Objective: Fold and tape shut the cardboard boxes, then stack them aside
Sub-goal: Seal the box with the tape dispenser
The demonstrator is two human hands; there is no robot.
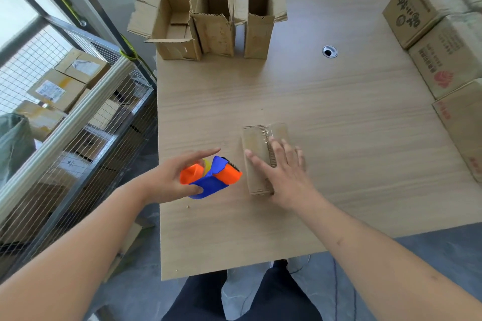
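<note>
Tabletop point(326, 101) light wood, runs away from the person. Wire cage cart point(78, 101) off its left edge, holding taped parcels. Printed cartons point(443, 41) stacked along the right edge, sealed, likely the aside pile. Three open boxes point(208, 15) stand at the far left of the tabletop, flaps up, not yet folded or taped.

Small box point(257, 161) lies flat near the front edge, in front of the person and slightly right. Long axis runs near to far, tilted a little. Clear tape visible across its far end; whether the seam is fully taped, cannot tell.

Right hand point(284, 172) rests flat on top of the small box, fingers straight and spread, pressing down, not curled round it. Looks like smoothing the tape or steadying the box.

Left hand point(172, 177) just left of the small box, holding the tape dispenser point(211, 177), blue and orange, thumb under the body and fingers mostly extended over the top. Loose hold. Toothed cutter end points toward the small box, nearly touching its left side.

Key relation: small box sits under the right hand, which is nearer and best placed to lift it. Cartons lie to the right, same side, so a right-hand carry seems natural. Judged stage: this box about sealed, three left.
</note>
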